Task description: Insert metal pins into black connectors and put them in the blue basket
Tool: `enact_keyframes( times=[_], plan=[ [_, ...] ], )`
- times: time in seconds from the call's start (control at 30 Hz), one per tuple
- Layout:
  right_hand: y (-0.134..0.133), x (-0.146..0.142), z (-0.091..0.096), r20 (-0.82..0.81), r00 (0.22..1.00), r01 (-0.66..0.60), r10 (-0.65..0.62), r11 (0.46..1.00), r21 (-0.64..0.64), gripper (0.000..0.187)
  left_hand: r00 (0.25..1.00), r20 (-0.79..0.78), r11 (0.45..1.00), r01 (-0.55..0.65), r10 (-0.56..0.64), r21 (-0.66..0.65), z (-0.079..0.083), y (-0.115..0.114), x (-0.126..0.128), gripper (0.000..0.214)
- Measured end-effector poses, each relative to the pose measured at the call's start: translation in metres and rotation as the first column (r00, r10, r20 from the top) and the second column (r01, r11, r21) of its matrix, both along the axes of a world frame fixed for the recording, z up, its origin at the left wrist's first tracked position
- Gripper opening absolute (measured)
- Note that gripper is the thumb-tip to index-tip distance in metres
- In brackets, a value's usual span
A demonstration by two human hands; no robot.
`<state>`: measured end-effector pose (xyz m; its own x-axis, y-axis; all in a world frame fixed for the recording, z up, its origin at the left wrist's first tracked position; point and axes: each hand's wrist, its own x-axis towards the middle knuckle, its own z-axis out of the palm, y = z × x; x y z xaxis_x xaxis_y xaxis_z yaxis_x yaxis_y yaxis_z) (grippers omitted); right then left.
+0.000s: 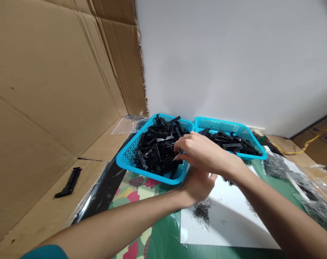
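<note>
My right hand [193, 149] is over the front right of the left blue basket [150, 176], fingers pinched on a thin, pale-edged piece [177, 155]. Black plastic parts [155, 147] are heaped in that basket. Just below, my left hand [198, 185] is curled beside the basket's corner, partly behind the right hand and wrist. Whatever it holds is hidden. In front of the hands, a pile of small metal springs or wire clips [202, 212] lies on a white sheet [220, 233], with a few strewn singly.
A second blue basket [220, 124] of black parts stands at the back right. One black part [69, 182] lies on the cardboard at left. Clear plastic bags [275, 165] and a yellow cable [300, 151] are at right. Cardboard [58, 72] and a white wall [220, 61] enclose the table.
</note>
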<state>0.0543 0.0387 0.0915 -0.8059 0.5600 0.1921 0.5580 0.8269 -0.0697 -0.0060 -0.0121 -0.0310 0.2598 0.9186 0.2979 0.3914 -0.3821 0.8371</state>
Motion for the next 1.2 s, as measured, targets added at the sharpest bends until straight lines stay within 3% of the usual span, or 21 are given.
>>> enact_keyframes(
  times=[0.1, 0.17, 0.3, 0.4, 0.47, 0.53, 0.63, 0.73, 0.83, 0.93, 1.2],
  plan=[
    [-0.011, 0.024, 0.010, -0.136, 0.989, 0.083, -0.066, 0.989, 0.125, 0.010, 0.988, 0.152, 0.999, 0.034, -0.029, -0.032, 0.012, 0.003, -0.002, 0.025],
    [-0.024, 0.049, 0.010, -0.294, 0.946, 0.193, -0.136, 0.965, 0.176, 0.009, 0.956, 0.289, 0.994, 0.074, -0.048, -0.081, 0.021, 0.004, -0.004, 0.039],
    [-0.058, 0.095, -0.014, -0.551, 0.797, 0.415, -0.247, 0.887, 0.201, 0.017, 0.837, 0.529, 0.959, 0.247, -0.138, -0.141, 0.034, 0.006, -0.005, 0.053],
    [-0.079, 0.111, -0.044, -0.571, 0.785, 0.415, -0.241, 0.889, 0.195, 0.018, 0.699, 0.686, 0.855, 0.468, -0.202, -0.226, 0.042, 0.006, -0.001, 0.052],
    [-0.087, 0.113, -0.060, -0.554, 0.797, 0.385, -0.238, 0.908, 0.163, 0.016, 0.691, 0.686, 0.753, 0.572, -0.227, -0.327, 0.046, 0.005, 0.003, 0.046],
    [-0.091, 0.114, -0.068, -0.529, 0.815, 0.356, -0.237, 0.925, 0.134, 0.013, 0.696, 0.690, 0.700, 0.595, -0.201, -0.395, 0.047, 0.004, 0.006, 0.043],
    [-0.094, 0.119, -0.069, -0.532, 0.822, 0.328, -0.205, 0.933, 0.148, 0.010, 0.689, 0.713, 0.718, 0.561, -0.130, -0.411, 0.043, 0.006, 0.008, 0.040],
    [-0.105, 0.127, -0.069, -0.602, 0.743, 0.407, -0.293, 0.912, 0.058, 0.012, 0.719, 0.681, 0.778, 0.506, -0.141, -0.373, 0.038, 0.009, 0.008, 0.036],
    [-0.121, 0.131, -0.078, -0.514, 0.652, 0.513, -0.557, 0.824, -0.241, 0.011, 0.791, 0.583, 0.864, 0.414, -0.185, -0.287, 0.035, 0.010, 0.007, 0.026],
    [-0.132, 0.131, -0.091, -0.312, 0.646, 0.560, -0.697, 0.710, -0.428, 0.008, 0.830, 0.523, 0.919, 0.341, -0.194, -0.200, 0.033, 0.008, 0.007, 0.018],
    [-0.137, 0.127, -0.104, -0.189, 0.619, 0.658, -0.762, 0.635, -0.405, 0.017, 0.890, 0.405, 0.958, 0.269, -0.209, -0.096, 0.029, 0.009, 0.007, 0.019]
  ],
)
